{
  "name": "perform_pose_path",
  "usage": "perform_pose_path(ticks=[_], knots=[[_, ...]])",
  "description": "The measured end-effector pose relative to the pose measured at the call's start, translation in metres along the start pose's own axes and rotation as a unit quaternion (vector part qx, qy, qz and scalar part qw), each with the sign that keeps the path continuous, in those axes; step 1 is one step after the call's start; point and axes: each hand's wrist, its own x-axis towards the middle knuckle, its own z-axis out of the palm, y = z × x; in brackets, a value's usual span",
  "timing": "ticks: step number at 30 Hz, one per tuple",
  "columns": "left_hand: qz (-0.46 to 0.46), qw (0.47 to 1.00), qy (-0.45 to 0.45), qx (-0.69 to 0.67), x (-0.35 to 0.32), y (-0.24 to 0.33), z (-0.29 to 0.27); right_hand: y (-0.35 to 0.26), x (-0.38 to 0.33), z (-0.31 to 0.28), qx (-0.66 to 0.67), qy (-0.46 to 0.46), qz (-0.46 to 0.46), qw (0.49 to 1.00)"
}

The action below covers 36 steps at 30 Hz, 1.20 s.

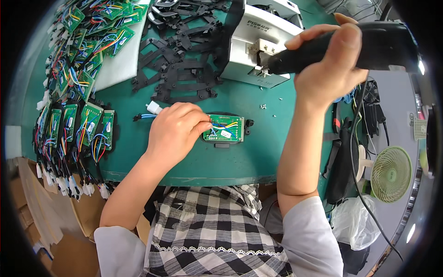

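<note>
One white label (225, 134) marks the board (234, 131) the left hand (177, 127) touches.

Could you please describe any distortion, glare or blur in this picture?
Head view: fisheye distortion bows the front edge of the green table; head view: bright glare beside the black tool; head view: the circuit board at the left hand looks fairly sharp.

A circuit board (234, 125) lies on a workbench (258, 161) before a seated person (212, 226), the left hand (177, 127) at its left end. Frames (189, 85) pile up behind, left of a machine (247, 51); at the machine's front is a handheld tool (387, 46) in the right hand (327, 76). Screws (263, 106) lie between board and machine, wired boards (69, 121) line the far left, and a fan (391, 174) stands right.
</note>
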Motion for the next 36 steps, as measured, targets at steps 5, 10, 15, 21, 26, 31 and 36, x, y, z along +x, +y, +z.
perform_pose_path(ticks=[5, 10, 15, 21, 26, 31, 36], knots=[[0.006, 1.000, -0.004, -0.005, 0.002, -0.005, 0.003, -0.027, -0.045, -0.006, 0.125, -0.089, 0.187, 0.970], [0.008, 1.000, 0.000, 0.012, -0.001, -0.007, 0.003, -0.041, -0.078, 0.011, 0.167, -0.163, 0.224, 0.946], [0.025, 0.999, 0.033, 0.032, 0.000, -0.006, 0.004, -0.038, -0.085, 0.020, 0.117, -0.169, 0.173, 0.963], [0.038, 0.998, 0.036, 0.042, 0.000, -0.009, 0.003, -0.037, -0.094, 0.028, 0.091, -0.169, 0.139, 0.972], [0.010, 0.999, 0.020, 0.034, 0.001, -0.007, 0.006, -0.044, -0.094, 0.029, 0.081, -0.204, 0.149, 0.964], [0.041, 0.998, 0.036, 0.030, -0.002, -0.010, 0.007, -0.043, -0.094, 0.028, 0.084, -0.211, 0.172, 0.959], [0.048, 0.998, 0.027, 0.037, -0.009, 0.002, -0.007, -0.033, -0.075, 0.004, 0.228, 0.003, 0.291, 0.929]])
